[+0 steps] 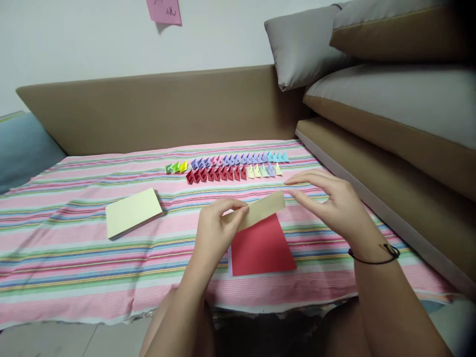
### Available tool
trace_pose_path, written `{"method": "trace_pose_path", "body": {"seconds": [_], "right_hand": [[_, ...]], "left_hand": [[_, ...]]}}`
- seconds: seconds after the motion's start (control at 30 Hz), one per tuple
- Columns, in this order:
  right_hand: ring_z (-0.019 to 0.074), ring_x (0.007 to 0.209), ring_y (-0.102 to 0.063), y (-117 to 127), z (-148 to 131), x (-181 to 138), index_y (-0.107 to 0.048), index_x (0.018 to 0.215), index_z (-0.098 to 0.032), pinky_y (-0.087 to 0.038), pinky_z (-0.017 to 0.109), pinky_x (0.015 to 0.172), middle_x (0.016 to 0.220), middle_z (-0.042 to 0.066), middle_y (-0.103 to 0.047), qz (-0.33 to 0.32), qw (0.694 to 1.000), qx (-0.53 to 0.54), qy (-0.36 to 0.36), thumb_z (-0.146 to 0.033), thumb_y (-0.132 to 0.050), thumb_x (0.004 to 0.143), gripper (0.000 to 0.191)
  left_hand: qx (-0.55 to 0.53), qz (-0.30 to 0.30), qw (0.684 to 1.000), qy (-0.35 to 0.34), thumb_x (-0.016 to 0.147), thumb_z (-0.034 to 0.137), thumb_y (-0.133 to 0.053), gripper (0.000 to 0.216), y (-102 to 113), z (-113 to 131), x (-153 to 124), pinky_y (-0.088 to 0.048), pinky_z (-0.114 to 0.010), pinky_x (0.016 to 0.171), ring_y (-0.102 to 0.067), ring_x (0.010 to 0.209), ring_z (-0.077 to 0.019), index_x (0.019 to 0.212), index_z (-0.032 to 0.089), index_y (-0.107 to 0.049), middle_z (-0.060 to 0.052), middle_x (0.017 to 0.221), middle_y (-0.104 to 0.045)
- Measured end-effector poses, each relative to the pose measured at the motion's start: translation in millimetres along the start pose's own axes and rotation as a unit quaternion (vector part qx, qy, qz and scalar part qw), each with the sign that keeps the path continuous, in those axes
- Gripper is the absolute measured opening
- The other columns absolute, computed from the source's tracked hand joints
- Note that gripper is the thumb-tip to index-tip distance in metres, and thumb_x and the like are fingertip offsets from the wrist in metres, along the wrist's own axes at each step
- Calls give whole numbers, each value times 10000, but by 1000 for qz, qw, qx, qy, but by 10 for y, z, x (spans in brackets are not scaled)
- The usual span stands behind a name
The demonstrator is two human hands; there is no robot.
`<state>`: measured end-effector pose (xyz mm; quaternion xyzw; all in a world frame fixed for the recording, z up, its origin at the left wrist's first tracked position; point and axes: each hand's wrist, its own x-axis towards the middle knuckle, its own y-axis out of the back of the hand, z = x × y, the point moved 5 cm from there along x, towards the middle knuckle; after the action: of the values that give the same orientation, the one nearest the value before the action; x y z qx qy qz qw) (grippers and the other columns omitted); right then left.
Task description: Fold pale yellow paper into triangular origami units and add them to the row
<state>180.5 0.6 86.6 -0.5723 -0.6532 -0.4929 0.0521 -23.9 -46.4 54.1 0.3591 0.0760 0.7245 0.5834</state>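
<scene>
Between thumb and fingers, my left hand (219, 223) pinches a pale yellow strip of paper (265, 208), which looks folded lengthwise and tilts up to the right. My right hand (330, 201) is just past the strip's right end, thumb and fingers apart, touching nothing. Below the strip lies a red sheet of paper (262, 250) with a thin lilac edge along its left side. A pad of pale yellow paper (134, 212) rests off to the left. Beyond my hands stand two rows of small folded paper pieces, the nearer one starting with dark red pieces (217, 173).
A striped cloth (74, 238) covers the seat. Behind it rises a brown backrest (167, 109). Grey and brown cushions (394, 104) are stacked on the right, and a blue cushion (26, 148) is at the far left. A pink note (165, 11) hangs on the wall.
</scene>
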Motion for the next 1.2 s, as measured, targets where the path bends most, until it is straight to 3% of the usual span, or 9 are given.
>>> {"method": "trace_pose_path", "body": {"seconds": [0.07, 0.13, 0.2, 0.53, 0.67, 0.77, 0.9, 1.03, 1.2], "right_hand": [[206, 973, -601, -132, -72, 0, -652, 1021, -221, -449, 318, 840, 1051, 42, -666, -48, 998, 29, 7, -256, -634, 781, 244], [179, 836, -620, -274, -142, -2, -686, 850, -214, -449, 300, 761, 867, 20, -697, -87, 996, 22, 20, -228, -602, 813, 93], [166, 759, -609, -378, -194, -6, -683, 765, -204, -427, 306, 744, 762, 9, -688, -102, 994, 7, 41, -205, -592, 824, 109], [173, 747, -618, -270, -191, 5, -699, 751, -214, -424, 332, 781, 742, 8, -698, -52, 997, 6, 60, -210, -618, 803, 97], [185, 737, -627, -87, -51, -12, -710, 735, -228, -455, 314, 691, 748, 11, -697, -24, 999, 36, -18, -238, -616, 794, 111], [202, 786, -636, 45, 136, -51, -710, 732, -238, -471, 320, 701, 795, 13, -707, 48, 990, 97, -94, -264, -666, 750, 54], [225, 819, -643, 4, 370, -115, -724, 778, -256, -492, 339, 691, 839, 23, -716, 139, 934, 249, -216, -315, -710, 706, 94], [200, 789, -642, -358, 392, -169, -708, 758, -212, -499, 320, 693, 838, 36, -708, 88, 862, 382, -322, -334, -725, 680, 146], [178, 749, -640, -676, 221, -208, -687, 813, -177, -486, 281, 655, 822, 47, -706, -64, 848, 407, -334, -348, -737, 662, 234]], "left_hand": [[-4, -13, 1000, -11, 818, 263, -555, 148, -43, 16, -1, -478, -280, 766, -643, 819, -178, 784, 195, -683, -29, 836, -713], [2, -18, 1000, -25, 817, 252, -557, 140, -76, 40, -2, -473, -283, 780, -642, 840, -180, 811, 197, -686, -31, 861, -715], [10, -18, 999, -40, 811, 232, -564, 131, -97, 64, -5, -470, -279, 778, -643, 839, -175, 835, 199, -688, -28, 871, -717], [33, -25, 999, -20, 807, 230, -547, 141, -20, 34, 9, -463, -238, 683, -647, 777, -158, 788, 193, -682, -4, 808, -717], [45, -15, 999, 4, 802, 238, -544, 147, 162, -56, 48, -456, -245, 740, -641, 823, -161, 770, 192, -680, -5, 829, -714], [51, 54, 996, 40, 792, 254, -560, 141, 345, -180, 67, -446, -279, 795, -636, 844, -179, 759, 178, -675, -27, 818, -708], [-163, 94, 975, 119, 796, 369, -575, 243, 300, -302, 43, -469, -311, 826, -640, 858, -195, 846, 145, -653, -68, 843, -687], [-391, -17, 905, 169, 792, 418, -582, 350, -116, -196, -8, -491, -346, 833, -649, 898, -213, 996, 137, -628, -108, 1040, -668], [-354, 21, 915, 193, 744, 359, -649, 315, -183, -201, -51, -504, -303, 731, -650, 814, -206, 951, 122, -648, -77, 885, -707]]}}
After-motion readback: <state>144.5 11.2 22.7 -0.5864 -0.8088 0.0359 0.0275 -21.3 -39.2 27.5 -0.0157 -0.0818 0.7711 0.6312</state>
